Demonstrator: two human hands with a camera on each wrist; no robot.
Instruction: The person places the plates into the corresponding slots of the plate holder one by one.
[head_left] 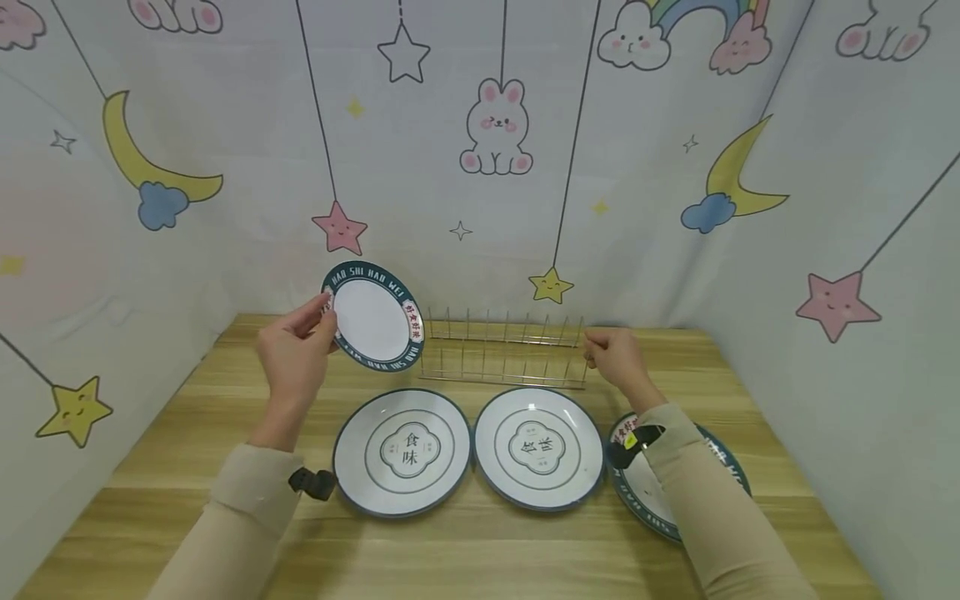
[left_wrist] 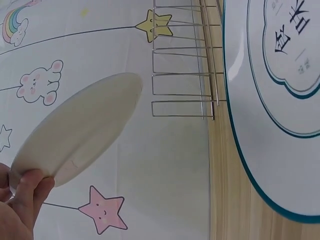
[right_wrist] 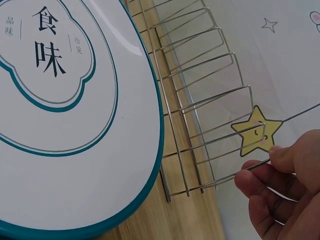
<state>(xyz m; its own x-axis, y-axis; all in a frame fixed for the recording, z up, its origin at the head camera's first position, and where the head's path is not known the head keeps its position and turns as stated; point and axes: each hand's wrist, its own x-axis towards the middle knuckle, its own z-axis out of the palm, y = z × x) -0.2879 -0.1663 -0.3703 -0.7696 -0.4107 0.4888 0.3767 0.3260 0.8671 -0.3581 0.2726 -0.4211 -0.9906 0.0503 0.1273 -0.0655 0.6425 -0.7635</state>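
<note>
My left hand (head_left: 296, 350) holds up a small plate (head_left: 371, 321) by its left edge, thumb and fingers pinching the dark green lettered rim. In the head view its white face is tilted towards me; the left wrist view shows its pale underside (left_wrist: 75, 125). My right hand (head_left: 618, 362) pinches the right end of a silver wire plate rack (head_left: 502, 383) between thumb and forefinger, the other fingers curled. The rack has upright wire dividers with no plate between them. In front lie two white plates, the left one (head_left: 410, 450) and the right one (head_left: 537, 447), side by side with blue-green rims.
Another plate with a dark green lettered rim (head_left: 641, 487) lies at the right, partly hidden under my right forearm. The wooden table (head_left: 420, 558) ends at a patterned cloth wall (head_left: 420, 183) behind the rack, with pale walls on both sides.
</note>
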